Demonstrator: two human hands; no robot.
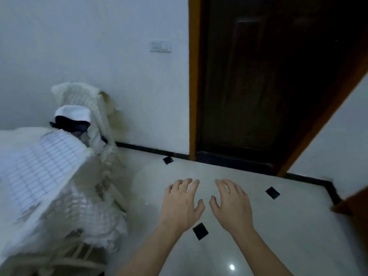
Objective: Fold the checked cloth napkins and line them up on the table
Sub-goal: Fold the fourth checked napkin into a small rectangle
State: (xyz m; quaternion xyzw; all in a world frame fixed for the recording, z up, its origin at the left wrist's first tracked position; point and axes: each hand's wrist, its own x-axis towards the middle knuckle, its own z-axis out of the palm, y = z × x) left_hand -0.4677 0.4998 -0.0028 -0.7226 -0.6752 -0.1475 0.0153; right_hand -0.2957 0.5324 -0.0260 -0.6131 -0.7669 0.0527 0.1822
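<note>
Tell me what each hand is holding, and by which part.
Nothing is held. The left hand and the right hand are both open, fingers spread, above the floor, apart from the checked cloth.

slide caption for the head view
Open left hand and right hand hover above glossy pale floor, white checked cloth at left.

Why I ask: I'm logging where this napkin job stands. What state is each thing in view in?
Left hand: open, fingers spread, holding nothing.
Right hand: open, fingers spread, holding nothing.
Checked cloth: unfolded, draped over furniture on the left.
Door: appears shut.
</note>
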